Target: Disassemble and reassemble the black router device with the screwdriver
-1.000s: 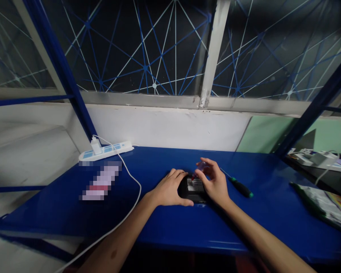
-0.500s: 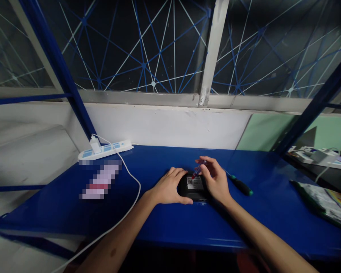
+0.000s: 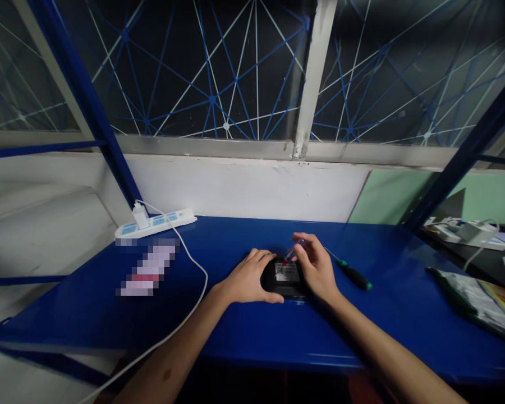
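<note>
A black box-like device (image 3: 293, 289) with a white printed label lies flat on the blue table. My left hand (image 3: 249, 279) grips its left side, the fingers along the far edge and the thumb at the near edge. Pinched in the fingers of my right hand (image 3: 317, 266) is a small screwdriver (image 3: 293, 251) with a clear purplish handle and a red collar. It slants down to the left, its shaft over the label; whether the tip touches is too small to tell. To the right of that hand lies a second screwdriver (image 3: 354, 275), black and green, with its shaft partly hidden.
A white power strip (image 3: 172, 217) with a plugged-in charger (image 3: 140, 215) stands at the back left. Its white cable (image 3: 206, 275) curves across the table over my left forearm. A blurred-out pinkish item (image 3: 149, 269) lies left. At the right edge rests a shiny packet (image 3: 483, 297).
The camera view has shifted very slightly. Both hands keep their holds, and the small screwdriver stays slanted over the label with hardly any movement.
</note>
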A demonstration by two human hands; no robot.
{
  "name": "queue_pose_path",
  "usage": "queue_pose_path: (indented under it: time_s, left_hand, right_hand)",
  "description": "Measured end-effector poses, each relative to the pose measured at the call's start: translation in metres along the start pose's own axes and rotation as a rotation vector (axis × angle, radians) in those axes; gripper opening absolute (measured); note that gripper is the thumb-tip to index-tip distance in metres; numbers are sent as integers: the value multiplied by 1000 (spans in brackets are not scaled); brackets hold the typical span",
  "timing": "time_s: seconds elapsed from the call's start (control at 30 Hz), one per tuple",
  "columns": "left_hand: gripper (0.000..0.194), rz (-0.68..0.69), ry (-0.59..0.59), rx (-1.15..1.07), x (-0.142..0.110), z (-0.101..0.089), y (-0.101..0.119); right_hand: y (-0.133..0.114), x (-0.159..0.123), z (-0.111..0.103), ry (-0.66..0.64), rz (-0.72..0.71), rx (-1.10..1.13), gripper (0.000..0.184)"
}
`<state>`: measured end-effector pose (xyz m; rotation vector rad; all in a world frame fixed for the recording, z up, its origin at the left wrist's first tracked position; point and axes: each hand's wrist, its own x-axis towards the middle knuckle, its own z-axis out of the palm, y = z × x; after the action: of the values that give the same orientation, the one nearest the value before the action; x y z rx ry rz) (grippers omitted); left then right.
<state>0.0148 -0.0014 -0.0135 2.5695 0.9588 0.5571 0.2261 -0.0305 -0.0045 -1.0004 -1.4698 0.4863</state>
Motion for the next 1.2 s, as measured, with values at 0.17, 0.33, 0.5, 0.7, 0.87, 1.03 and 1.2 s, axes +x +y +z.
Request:
queue_pose_path:
  time_s: [0.17, 0.33, 0.5, 0.7, 0.87, 1.03, 1.2]
  left_hand:
    - [101, -18, 13, -13, -2, 1, 1]
    - [103, -28, 14, -24, -2, 1, 2]
    - [109, -95, -15, -32, -3, 1, 3]
    - [114, -137, -28, -64, -4, 0, 3]
    - [115, -158, -59, -62, -3, 1, 4]
    - [117, -176, -85, -64, -3, 0, 5]
    - [115, -171, -88, -80, -3, -1, 7]
  right_hand:
    - [9, -2, 2, 14, -10, -26, 28]
    - [12, -2, 2, 31, -20, -28, 26]
    - [11, -2, 4, 85, -27, -54, 17]
    - [5, -6, 6, 74, 60, -10, 31]
    - [7, -6, 6, 9, 43, -14, 26]
    - [8, -7, 7, 71, 54, -75, 26]
    - [7, -14, 7, -28, 202, 124, 36]
